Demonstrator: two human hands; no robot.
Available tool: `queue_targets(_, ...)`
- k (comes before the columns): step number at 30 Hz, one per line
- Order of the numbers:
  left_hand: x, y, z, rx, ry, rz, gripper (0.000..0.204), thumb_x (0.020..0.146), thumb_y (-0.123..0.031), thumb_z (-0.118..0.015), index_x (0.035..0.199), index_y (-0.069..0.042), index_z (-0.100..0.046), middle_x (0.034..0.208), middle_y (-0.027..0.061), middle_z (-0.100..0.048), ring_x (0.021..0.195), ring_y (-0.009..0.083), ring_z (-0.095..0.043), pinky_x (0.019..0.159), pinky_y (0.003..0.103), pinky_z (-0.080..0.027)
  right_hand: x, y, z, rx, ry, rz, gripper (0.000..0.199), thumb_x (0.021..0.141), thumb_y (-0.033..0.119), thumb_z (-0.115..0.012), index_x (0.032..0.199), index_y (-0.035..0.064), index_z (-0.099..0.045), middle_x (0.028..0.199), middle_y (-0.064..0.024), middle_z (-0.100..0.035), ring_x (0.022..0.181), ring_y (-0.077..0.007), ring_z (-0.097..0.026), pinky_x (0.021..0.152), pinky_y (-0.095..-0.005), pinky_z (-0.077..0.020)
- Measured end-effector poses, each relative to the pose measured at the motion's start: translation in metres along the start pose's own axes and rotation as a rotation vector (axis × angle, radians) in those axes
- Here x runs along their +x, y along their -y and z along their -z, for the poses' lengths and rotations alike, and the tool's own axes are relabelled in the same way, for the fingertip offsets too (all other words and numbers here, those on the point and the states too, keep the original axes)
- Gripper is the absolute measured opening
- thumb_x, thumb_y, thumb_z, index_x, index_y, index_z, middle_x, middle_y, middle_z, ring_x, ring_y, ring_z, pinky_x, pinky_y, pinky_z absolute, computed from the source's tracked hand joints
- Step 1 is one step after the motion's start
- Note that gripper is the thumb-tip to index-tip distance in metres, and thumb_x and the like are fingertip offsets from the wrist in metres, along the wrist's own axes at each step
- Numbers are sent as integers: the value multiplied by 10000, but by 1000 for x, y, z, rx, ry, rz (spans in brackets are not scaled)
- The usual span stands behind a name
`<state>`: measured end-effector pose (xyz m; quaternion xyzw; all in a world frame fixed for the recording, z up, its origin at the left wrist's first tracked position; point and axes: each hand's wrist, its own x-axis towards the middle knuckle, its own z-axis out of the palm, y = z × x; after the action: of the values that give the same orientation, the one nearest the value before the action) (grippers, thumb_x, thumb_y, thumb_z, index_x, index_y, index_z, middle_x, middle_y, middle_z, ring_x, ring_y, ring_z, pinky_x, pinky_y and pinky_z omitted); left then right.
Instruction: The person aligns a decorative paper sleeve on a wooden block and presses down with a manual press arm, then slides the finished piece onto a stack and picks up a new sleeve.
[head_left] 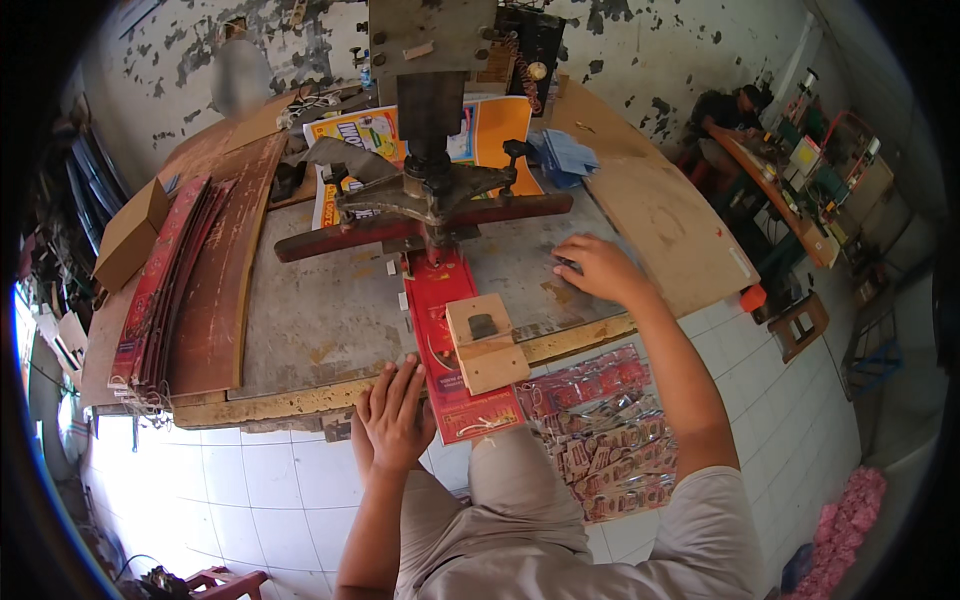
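A long red printed card strip (435, 310) lies under the press head and overhangs the table's near edge toward my lap. On its near part rests a light brown wooden block (487, 345) with a dark patch on top. My left hand (395, 410) lies at the table edge, beside the strip's left side, fingers stretched out. Over on the right, my right hand (600, 270) rests on the grey metal tabletop (330, 310), away from the strip. Its fingers are bent but apart; a small dark patch between them is unclear. Above the strip stands a press with a dark red crossbar (520, 207).
Stacked red strips (165, 290) and a cardboard box (132, 233) sit at left. Blue sheets (565, 157) lie behind the press, right. Plastic-wrapped printed packs (610, 440) are below the table edge. Another person (735, 115) sits at a far-right bench.
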<state>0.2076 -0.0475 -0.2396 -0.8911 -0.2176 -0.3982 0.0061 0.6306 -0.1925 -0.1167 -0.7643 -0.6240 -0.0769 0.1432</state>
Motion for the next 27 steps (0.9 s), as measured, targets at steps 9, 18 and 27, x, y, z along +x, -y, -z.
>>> queue_targets(9,2,-1,1,-13,-19,5,541,970,-275,-697,1499,-165,-709,1573,10,-682,1481,255,-582,1206,442,-342,-4,-7,-8,125,-91,-118,277,1005,294,-792,1139,58,-849,1288,-109,-799,1176,-341,-740,1025,-437,-587)
queue_targets(18,3,0,4,-27,-9,7,560,950,-249,-714,1503,-165,-703,1579,11,-674,1480,257,-578,1190,438,-367,-3,1,-13,361,-118,-322,220,970,240,-829,1072,47,-855,1250,-102,-821,1136,-301,-772,989,-410,-585)
queue_targets(27,4,-4,2,-69,1,15,544,967,-236,-709,1502,-139,-691,1567,50,-678,1488,309,-568,1243,480,-342,-6,-44,2,559,-867,-590,187,1039,208,-766,1131,50,-807,992,-117,-771,903,-225,-725,833,-350,-565)
